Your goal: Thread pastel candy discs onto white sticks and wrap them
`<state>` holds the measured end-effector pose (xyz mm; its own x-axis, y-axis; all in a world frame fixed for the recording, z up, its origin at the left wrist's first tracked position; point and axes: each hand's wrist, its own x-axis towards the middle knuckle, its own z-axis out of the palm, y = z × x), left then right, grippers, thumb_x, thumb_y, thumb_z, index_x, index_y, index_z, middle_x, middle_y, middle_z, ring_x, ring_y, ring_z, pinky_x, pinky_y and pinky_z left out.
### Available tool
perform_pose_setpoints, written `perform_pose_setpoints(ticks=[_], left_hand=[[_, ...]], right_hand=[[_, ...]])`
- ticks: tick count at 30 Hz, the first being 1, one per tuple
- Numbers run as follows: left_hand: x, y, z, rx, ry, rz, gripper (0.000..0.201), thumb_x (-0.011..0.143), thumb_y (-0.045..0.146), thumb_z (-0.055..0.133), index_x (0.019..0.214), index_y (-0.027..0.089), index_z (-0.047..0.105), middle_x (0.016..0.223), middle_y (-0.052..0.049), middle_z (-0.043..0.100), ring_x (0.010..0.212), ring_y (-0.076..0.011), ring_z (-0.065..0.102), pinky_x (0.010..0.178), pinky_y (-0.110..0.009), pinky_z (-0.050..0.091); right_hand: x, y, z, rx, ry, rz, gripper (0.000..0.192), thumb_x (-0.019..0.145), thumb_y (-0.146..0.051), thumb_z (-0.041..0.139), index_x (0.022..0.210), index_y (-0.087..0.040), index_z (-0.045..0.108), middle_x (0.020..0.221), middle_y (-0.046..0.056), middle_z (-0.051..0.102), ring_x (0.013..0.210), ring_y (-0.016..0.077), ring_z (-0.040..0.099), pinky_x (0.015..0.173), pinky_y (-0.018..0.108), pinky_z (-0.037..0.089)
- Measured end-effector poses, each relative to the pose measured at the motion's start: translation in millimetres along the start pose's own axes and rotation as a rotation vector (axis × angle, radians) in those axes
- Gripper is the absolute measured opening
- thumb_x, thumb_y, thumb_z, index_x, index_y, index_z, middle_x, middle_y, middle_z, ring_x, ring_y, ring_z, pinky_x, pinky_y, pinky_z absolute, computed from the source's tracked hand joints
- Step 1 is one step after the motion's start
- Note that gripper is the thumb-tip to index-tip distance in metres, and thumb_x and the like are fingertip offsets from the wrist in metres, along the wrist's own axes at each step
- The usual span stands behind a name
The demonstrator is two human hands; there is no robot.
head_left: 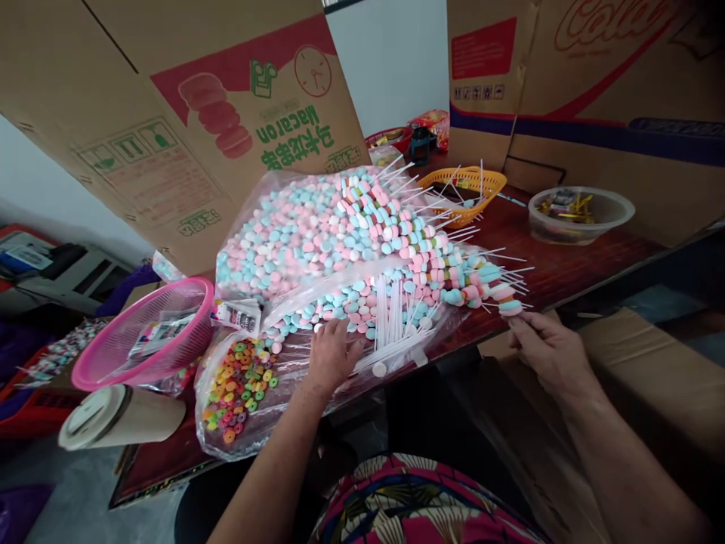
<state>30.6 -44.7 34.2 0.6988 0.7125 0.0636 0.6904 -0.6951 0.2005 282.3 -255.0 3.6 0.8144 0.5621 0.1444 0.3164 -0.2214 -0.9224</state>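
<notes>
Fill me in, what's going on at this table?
A person is working with sweets on sticks. Their right hand pinches a candy skewer at the near right end of a row of skewers. Their left hand is at the near edge of the loose pastel candies, beside the white sticks. Colourful rings lie to the left, with a large candy bag behind.

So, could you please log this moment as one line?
left hand: near candies; right hand: pinching candy skewer; sticks: beside left hand
</notes>
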Motion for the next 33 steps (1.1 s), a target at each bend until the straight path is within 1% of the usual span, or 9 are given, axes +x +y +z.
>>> perform_pose_setpoints(ticks=[3,6,9,13,20,24,28,31,33], left_hand=[[23,-2,-0.7,0.071,-0.163,0.029,0.04,0.077,0.023,0.053,0.116,0.021,0.055,0.113,-0.011,0.06,0.109,-0.0293,0.051,0.092,-0.043,0.038],[28,-3,-0.8,0.109,-0.208,0.034,0.027,0.078,0.014,0.046,0.098,0.019,0.063,0.097,-0.009,0.064,0.099,-0.025,0.056,0.086,-0.037,0.041],[20,4,-3.6,0.07,-0.244,0.07,0.021,0.083,0.023,0.046,0.095,0.018,0.062,0.097,-0.009,0.062,0.096,-0.0228,0.056,0.083,-0.034,0.042],[13,19,-7.8,0.106,-0.381,0.099,0.029,0.077,0.041,0.057,0.098,0.02,0.062,0.099,-0.007,0.061,0.096,-0.0255,0.055,0.084,-0.039,0.04],[27,12,-9.7,0.136,-0.556,0.245,0.023,0.08,0.039,0.055,0.092,0.02,0.061,0.099,-0.006,0.059,0.096,-0.024,0.053,0.084,-0.038,0.038],[27,1,-13.0,0.084,-0.587,0.305,0.023,0.079,0.032,0.057,0.099,0.021,0.058,0.103,-0.006,0.056,0.098,-0.0229,0.051,0.084,-0.035,0.039],[23,-3,-9.5,0.084,-0.545,0.333,0.021,0.078,0.026,0.056,0.098,0.018,0.058,0.101,-0.008,0.056,0.095,-0.0224,0.052,0.083,-0.034,0.041],[25,-5,-1.0,0.085,-0.48,0.251,0.02,0.081,0.015,0.047,0.096,0.016,0.059,0.097,-0.009,0.06,0.093,-0.0215,0.054,0.085,-0.033,0.043],[29,-5,2.5,0.069,-0.418,0.155,0.027,0.084,0.014,0.042,0.105,0.016,0.057,0.102,-0.009,0.061,0.097,-0.0214,0.055,0.087,-0.033,0.043]], right_hand=[[-9,4,15,0.048,-0.038,0.064,0.031,0.081,-0.048,0.05,0.067,-0.02,0.055,0.052,-0.003,0.048,0.044,0.0099,0.038,0.045,0.025,0.032],[-10,-3,32,0.095,-0.13,0.092,0.03,0.081,-0.047,0.051,0.067,-0.02,0.055,0.052,-0.004,0.048,0.046,0.01,0.04,0.046,0.024,0.033],[-5,-7,44,0.125,-0.196,0.069,0.029,0.082,-0.044,0.049,0.067,-0.02,0.055,0.054,-0.004,0.049,0.05,0.0104,0.042,0.049,0.023,0.035],[0,-5,54,0.115,-0.241,0.087,0.029,0.082,-0.043,0.049,0.068,-0.02,0.057,0.055,-0.003,0.05,0.052,0.0108,0.044,0.051,0.023,0.036],[1,1,57,0.081,-0.307,0.115,0.03,0.083,-0.045,0.048,0.068,-0.02,0.056,0.056,-0.004,0.049,0.053,0.0107,0.042,0.051,0.023,0.035],[2,2,57,0.066,-0.309,0.136,0.031,0.083,-0.045,0.048,0.068,-0.02,0.056,0.056,-0.003,0.049,0.053,0.011,0.043,0.051,0.023,0.035],[4,3,58,0.052,-0.338,0.14,0.031,0.082,-0.046,0.048,0.067,-0.02,0.056,0.056,-0.003,0.05,0.053,0.011,0.044,0.051,0.023,0.036],[6,1,59,0.059,-0.333,0.133,0.031,0.082,-0.046,0.047,0.068,-0.02,0.057,0.055,-0.003,0.05,0.052,0.0111,0.044,0.051,0.023,0.036],[5,-4,59,0.078,-0.319,0.117,0.031,0.082,-0.046,0.047,0.067,-0.02,0.056,0.055,-0.003,0.05,0.052,0.0112,0.045,0.051,0.023,0.037]])
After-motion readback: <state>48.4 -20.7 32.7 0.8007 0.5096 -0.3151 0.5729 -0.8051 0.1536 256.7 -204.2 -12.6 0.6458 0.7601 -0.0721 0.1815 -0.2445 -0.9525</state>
